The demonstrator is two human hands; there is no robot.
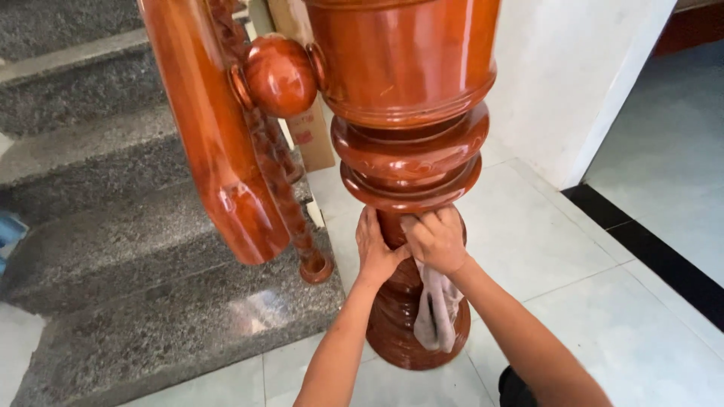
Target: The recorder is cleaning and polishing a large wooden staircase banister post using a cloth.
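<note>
Staircase: grey speckled stone steps [113,249] climb away to the left, seen from above.
Floor: pale glossy tiles [603,332] spread out at the foot of the stairs, with a dark strip at a doorway to the right and a white wall [573,83] behind.
Post: a thick turned newel post [411,136] of polished red-brown wood fills the middle of the view, wide at the top, stepping in through rounded rings to a narrow neck, then swelling again to a ribbed base that stands on the tiles.
Handrail: a curved handrail [219,151] of the same wood sweeps down to the left of the post, ending beside a round wooden knob [279,75], with a twisted baluster [290,196] behind it.
Box: a cardboard box [313,136] leans against the wall behind the post, mostly hidden.
Left hand: the left hand [375,249] lies flat against the narrow neck of the post, fingers together and curved around the wood, holding nothing else.
Right hand: the right hand [437,240] is closed in a loose fist on the cloth, pressing it to the neck just beside the left hand.
Cloth: a small grey-white cloth [436,313] hangs limp from the right fist down over the ribbed base.
Handling, cloth: it looks light and soft, folding to any shape; bunching it in the fist, as here, seems the best hold.
Handling, post: it looks heavy, rigid and fixed in place, its glossy finish probably slippery; the narrow neck offers the easiest place to wrap a hand.
</note>
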